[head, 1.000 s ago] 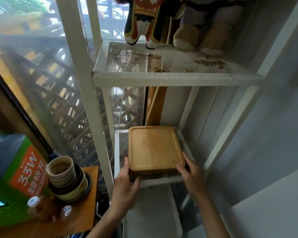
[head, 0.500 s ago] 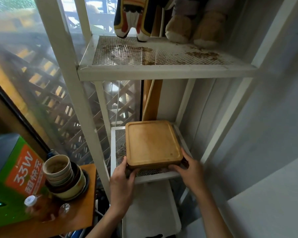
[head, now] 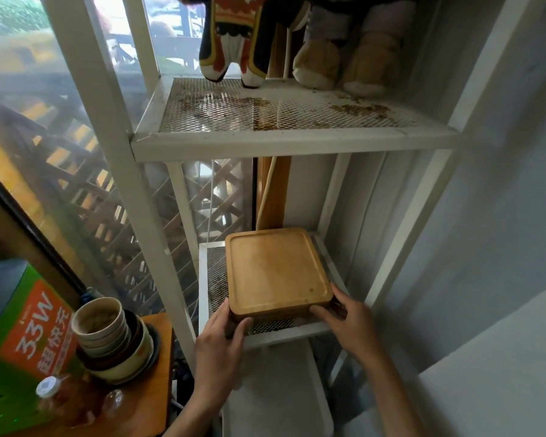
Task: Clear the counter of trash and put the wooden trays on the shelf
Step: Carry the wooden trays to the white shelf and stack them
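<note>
The wooden tray sits flat on the lower mesh shelf of a white metal rack, w/ its near edge close to the shelf's front bar. There looks to be a darker tray edge under it at the near side, but it's hard to tell. The left hand is on the tray's near left corner, thumb on the front edge and fingers up the left side. The right hand is on the near right corner, fingers curled on the front edge and side. Both hands are pressed on the tray, one per corner. The upper mesh shelf has brown rusty spots, and two stuffed toys stand on it: a black & red one and a tan one, side by side. Left of the rack, a stack of bowls sits on an orange-brown counter, next to a green & orange box. A clear bottle w/ a white cap stands in front of the box. A window w/ wood lattice outside is behind the rack on the left.
</note>
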